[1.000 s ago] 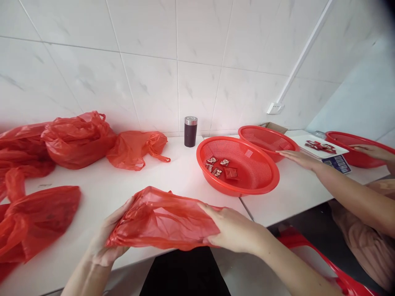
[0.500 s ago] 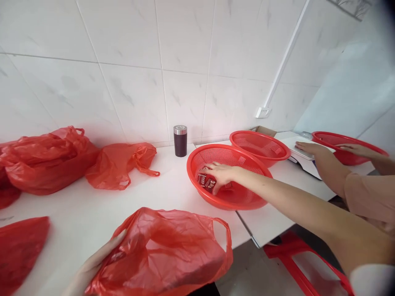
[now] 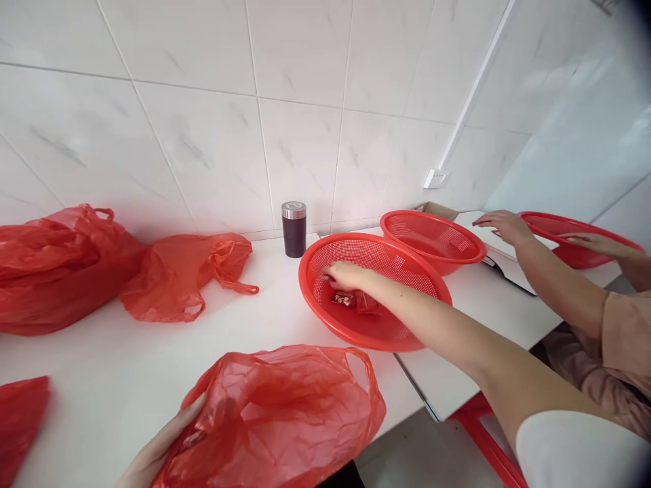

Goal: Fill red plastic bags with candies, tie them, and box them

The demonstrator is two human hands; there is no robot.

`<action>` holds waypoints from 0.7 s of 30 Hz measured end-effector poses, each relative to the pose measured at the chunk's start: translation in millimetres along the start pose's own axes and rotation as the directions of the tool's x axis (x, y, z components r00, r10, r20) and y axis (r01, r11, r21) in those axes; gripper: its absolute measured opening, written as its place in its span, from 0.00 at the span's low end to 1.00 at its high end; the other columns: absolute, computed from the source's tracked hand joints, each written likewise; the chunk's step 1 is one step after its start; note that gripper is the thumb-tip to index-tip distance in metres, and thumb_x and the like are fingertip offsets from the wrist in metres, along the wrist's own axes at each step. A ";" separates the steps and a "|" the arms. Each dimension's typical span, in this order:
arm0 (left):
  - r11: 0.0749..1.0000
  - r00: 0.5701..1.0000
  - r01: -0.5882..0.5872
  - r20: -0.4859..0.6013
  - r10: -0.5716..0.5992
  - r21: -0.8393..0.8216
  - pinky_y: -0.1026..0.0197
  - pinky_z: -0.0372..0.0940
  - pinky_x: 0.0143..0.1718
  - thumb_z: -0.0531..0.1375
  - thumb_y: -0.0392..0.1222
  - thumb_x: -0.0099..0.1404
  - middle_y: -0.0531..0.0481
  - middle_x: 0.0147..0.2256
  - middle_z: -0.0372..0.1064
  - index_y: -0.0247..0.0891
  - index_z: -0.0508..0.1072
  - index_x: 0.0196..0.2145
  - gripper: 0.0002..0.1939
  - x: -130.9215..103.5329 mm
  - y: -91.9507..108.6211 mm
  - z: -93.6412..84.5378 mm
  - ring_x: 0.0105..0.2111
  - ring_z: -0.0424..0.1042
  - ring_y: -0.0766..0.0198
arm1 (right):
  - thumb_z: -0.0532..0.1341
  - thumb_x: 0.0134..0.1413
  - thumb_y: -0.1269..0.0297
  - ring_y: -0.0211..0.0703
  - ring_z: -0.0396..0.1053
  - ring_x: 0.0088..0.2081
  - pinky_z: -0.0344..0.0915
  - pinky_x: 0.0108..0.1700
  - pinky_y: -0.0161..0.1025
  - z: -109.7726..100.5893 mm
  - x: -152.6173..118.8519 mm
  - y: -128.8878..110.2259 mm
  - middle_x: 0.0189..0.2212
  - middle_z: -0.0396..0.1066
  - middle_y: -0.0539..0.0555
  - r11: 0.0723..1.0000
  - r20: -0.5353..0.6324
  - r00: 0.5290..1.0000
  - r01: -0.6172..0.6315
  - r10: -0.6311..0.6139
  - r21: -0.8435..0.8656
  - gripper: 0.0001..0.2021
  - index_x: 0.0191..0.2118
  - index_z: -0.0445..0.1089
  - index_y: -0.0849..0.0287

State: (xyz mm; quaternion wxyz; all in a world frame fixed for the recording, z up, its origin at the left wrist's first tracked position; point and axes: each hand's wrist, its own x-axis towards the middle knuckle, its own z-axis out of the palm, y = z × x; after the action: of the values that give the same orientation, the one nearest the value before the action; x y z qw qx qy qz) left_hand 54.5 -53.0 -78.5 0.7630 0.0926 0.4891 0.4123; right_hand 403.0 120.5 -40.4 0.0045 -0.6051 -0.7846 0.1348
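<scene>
At the front edge of the table, my left hand [image 3: 165,440] holds a thin red plastic bag [image 3: 305,434] by its left side. The bag's mouth gapes towards me, and most of those fingers are hidden behind the film. My right hand [image 3: 343,275] is down inside a red mesh plastic basket [image 3: 376,342], close to its left wall. Its fingers are curled together, and what they hold, if anything, is hidden. Just below that hand, a small dark red printed packet [image 3: 342,299] and a plainer red packet [image 3: 368,303] lie on the basket floor.
A dark tumbler [image 3: 294,230] stands by the wall. Red bags [image 3: 66,271] lie at the left. Behind my basket is a second red basket [image 3: 432,237]. At the right, a co-worker's hand [image 3: 503,225] is over a white device; the other reaches a third basket [image 3: 559,230].
My right hand has gone from spread over the packets to curled by the basket's left wall. Fewer packets show now. The co-worker's nearer hand has lifted. My view has shifted slightly.
</scene>
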 end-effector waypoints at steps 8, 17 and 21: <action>0.999 0.997 0.036 0.064 -0.034 -0.034 0.53 0.75 0.39 0.61 0.31 0.61 0.41 0.37 0.78 0.32 0.69 0.54 0.22 2.9 -4.3 5.3 0.39 0.78 0.48 | 0.54 0.62 0.58 0.38 0.73 0.34 0.68 0.33 0.32 -46.3 -63.8 -76.4 0.38 0.75 0.57 0.771 -0.007 0.970 0.198 -0.244 0.605 0.13 0.40 0.69 0.63; 1.000 0.993 -0.029 0.111 0.028 0.002 0.56 0.76 0.35 0.60 0.31 0.61 0.38 0.34 0.77 0.29 0.74 0.40 0.08 -5.8 -11.6 8.8 0.32 0.79 0.52 | 0.64 0.52 0.50 0.43 0.72 0.36 0.65 0.37 0.36 8.3 -94.5 -138.1 0.39 0.75 0.55 0.915 -0.002 0.983 0.171 -0.182 0.366 0.20 0.47 0.71 0.56; 0.997 0.994 -0.061 0.097 0.057 0.042 0.55 0.75 0.37 0.61 0.32 0.60 0.38 0.35 0.77 0.30 0.75 0.39 0.08 -7.9 -14.3 -1.0 0.34 0.78 0.52 | 0.56 0.60 0.52 0.45 0.71 0.43 0.64 0.45 0.41 -22.1 -71.4 -90.2 0.42 0.73 0.55 0.964 -0.289 0.957 0.109 -0.036 0.242 0.16 0.47 0.70 0.54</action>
State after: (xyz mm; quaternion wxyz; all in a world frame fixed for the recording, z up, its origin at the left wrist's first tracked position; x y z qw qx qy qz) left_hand 59.9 -68.1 -81.5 0.7708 0.1436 0.4582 0.4188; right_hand 340.3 36.3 11.6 0.1991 -0.5831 -0.7739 0.1465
